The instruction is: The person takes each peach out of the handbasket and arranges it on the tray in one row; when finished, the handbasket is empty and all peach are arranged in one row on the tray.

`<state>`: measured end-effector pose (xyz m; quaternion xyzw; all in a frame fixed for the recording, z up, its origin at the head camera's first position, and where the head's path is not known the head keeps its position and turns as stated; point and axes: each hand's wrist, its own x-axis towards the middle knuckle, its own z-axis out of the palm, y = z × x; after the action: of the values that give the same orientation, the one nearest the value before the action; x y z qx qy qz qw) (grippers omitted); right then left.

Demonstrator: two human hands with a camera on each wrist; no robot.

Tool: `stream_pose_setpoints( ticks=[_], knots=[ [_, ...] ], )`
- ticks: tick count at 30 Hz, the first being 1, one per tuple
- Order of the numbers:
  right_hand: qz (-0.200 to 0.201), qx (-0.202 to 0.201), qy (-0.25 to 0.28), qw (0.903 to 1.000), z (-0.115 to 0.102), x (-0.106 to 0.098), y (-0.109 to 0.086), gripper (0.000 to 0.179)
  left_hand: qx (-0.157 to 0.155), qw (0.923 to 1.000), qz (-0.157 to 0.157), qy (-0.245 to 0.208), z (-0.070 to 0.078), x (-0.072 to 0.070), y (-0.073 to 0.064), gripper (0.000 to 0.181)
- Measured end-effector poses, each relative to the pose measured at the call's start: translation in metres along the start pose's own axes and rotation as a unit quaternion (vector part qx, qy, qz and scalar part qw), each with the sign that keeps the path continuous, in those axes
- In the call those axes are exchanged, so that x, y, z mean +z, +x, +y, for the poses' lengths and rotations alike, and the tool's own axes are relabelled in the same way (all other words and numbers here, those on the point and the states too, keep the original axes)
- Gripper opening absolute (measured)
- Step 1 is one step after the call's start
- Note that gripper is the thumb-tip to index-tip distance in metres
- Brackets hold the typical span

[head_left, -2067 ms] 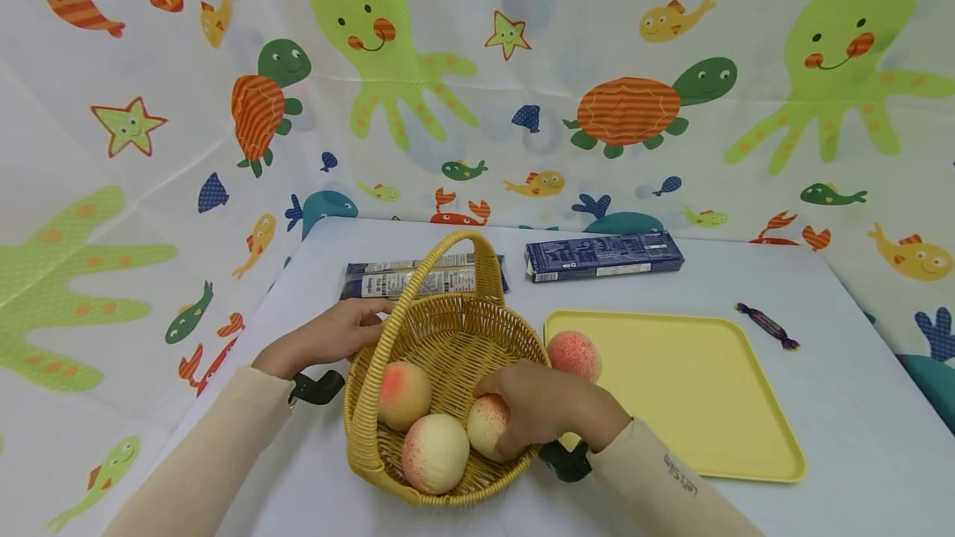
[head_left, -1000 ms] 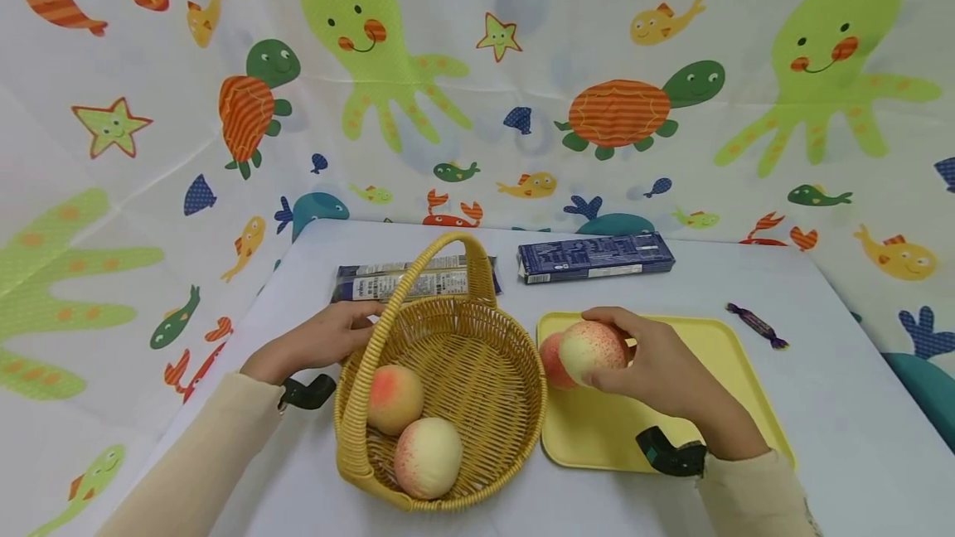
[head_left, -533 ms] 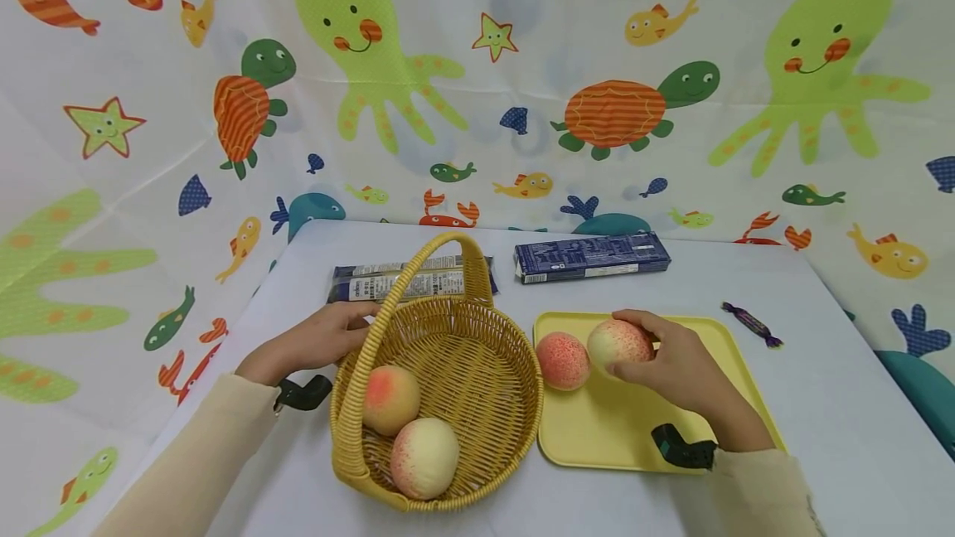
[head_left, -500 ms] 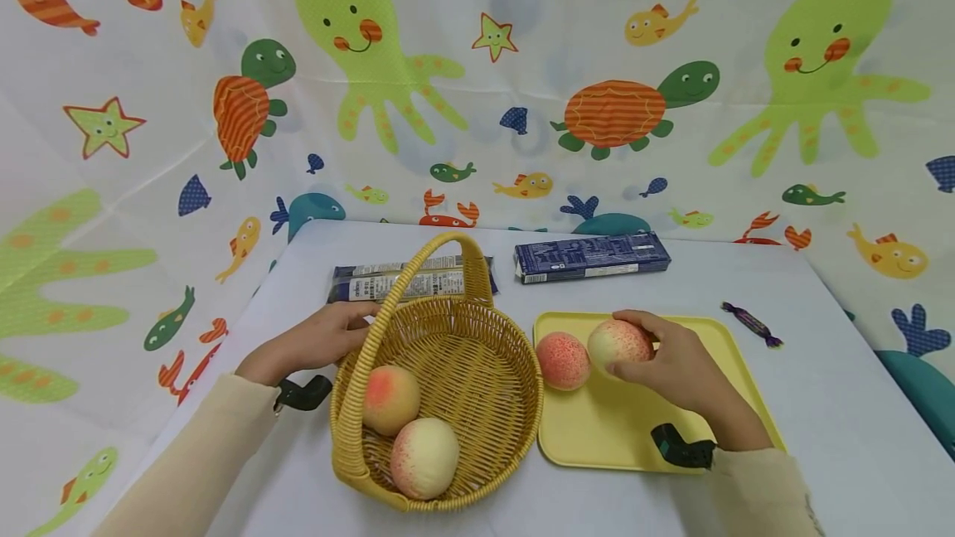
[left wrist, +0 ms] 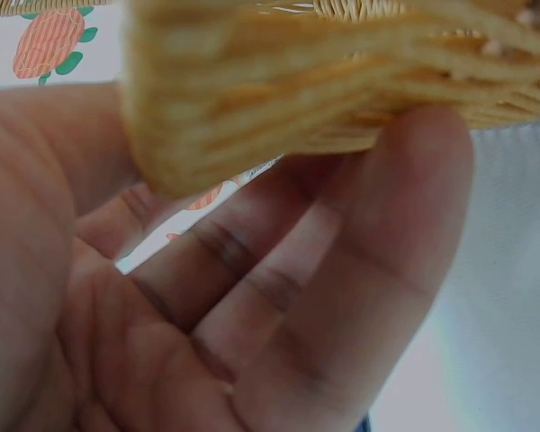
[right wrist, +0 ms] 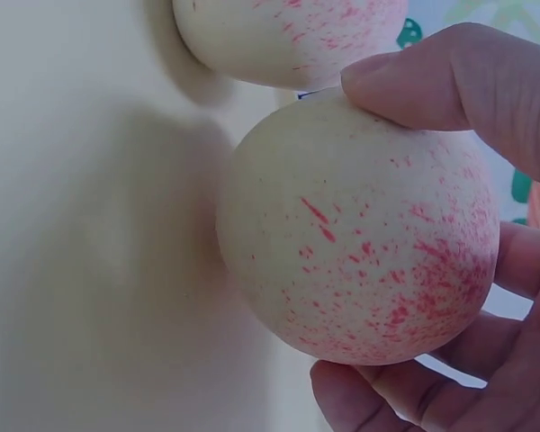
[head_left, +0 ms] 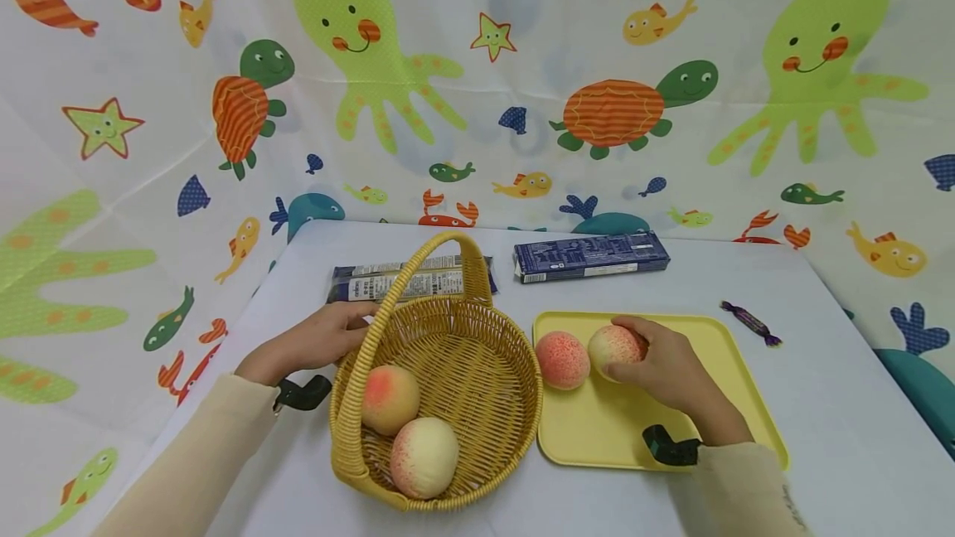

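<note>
My right hand (head_left: 666, 363) grips a cream peach with red speckles (head_left: 613, 353) low over the yellow tray (head_left: 716, 437). Thumb and fingers wrap its sides in the right wrist view, where the peach (right wrist: 360, 234) is right at the tray surface. A redder peach (head_left: 563, 360) sits beside it on the tray's left part. Two more, an orange-blushed peach (head_left: 391, 401) and a pale peach (head_left: 425, 458), lie in the wicker basket (head_left: 477, 379). At the basket's left side my left hand (head_left: 321, 342) holds its rim; the left wrist view shows the fingers curled against the weave.
Behind the basket lie dark packets with white labels (head_left: 440, 282). A flat blue box (head_left: 593, 257) is at the back, and a wrapped candy (head_left: 752, 324) lies right of the tray. The basket's tall handle (head_left: 388, 313) arches over it. A patterned cloth (head_left: 522, 106) hangs behind the white table.
The right hand has lifted a peach out of the basket and carried it right over the tray, then lowered it beside the redder peach. The left hand has kept its hold on the basket.
</note>
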<state>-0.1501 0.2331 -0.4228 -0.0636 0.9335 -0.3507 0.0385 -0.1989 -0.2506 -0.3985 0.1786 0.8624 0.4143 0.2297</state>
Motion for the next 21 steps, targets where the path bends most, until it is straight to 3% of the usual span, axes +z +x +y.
stream_pose_setpoints(
  ticks=[11, 21],
  knots=[
    [0.01, -0.003, -0.026, 0.9996, -0.004, 0.006, 0.003, 0.072, 0.001, 1.0, -0.001, -0.002, -0.001, 0.0, 0.001, 0.034],
    [-0.015, 0.011, 0.053, 0.9984, 0.007, 0.008, -0.001, 0.069, -0.006, 1.0, 0.004, -0.002, 0.001, 0.0, 0.0, 0.032]
  ],
)
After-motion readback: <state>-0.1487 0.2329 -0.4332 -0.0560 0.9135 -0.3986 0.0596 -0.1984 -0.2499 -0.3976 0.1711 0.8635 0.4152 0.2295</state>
